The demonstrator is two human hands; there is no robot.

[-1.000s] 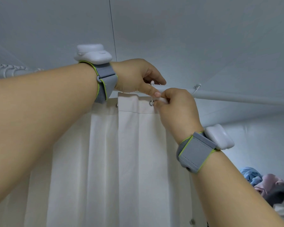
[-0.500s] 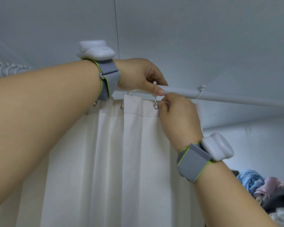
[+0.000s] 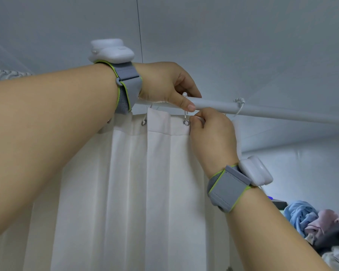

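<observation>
The left hand (image 3: pixel 164 85) reaches up to the rod (image 3: pixel 262 111), which runs from behind that hand off to the right, just under the ceiling (image 3: pixel 223 36). Its fingers are curled over the rod, and thumb and forefinger pinch a white hook (image 3: pixel 185 114) that sits on it; the thumb tip lies across the front of the rod, right above the hook's lower end. The hook hangs straight down into the eyelet (image 3: pixel 186 123) at the top hem of the curtain (image 3: pixel 129 182). The right hand (image 3: pixel 211 137) comes up from below with its back to the camera, its fingers tightly curled, and pinches the curtain's top edge just beside that eyelet, on its right; how much cloth lies inside the fist cannot be told. The two hands almost touch at the hook. The curtain is white and falls in long folds below the rod, filling the middle of the view; two more eyelets (image 3: pixel 143 123) show further left along the hem, one of them partly behind the left forearm. A second hook (image 3: pixel 239 103) sits on the rod to the right of the hands, holding no cloth. Each wrist wears a grey band (image 3: pixel 227 189) with a green edge and a white unit (image 3: pixel 111 50) on it. At far left a row of white rings (image 3: pixel 2 74) shows above the forearm. At lower right lies a heap of clothes (image 3: pixel 319 223), blue, pink and dark.
</observation>
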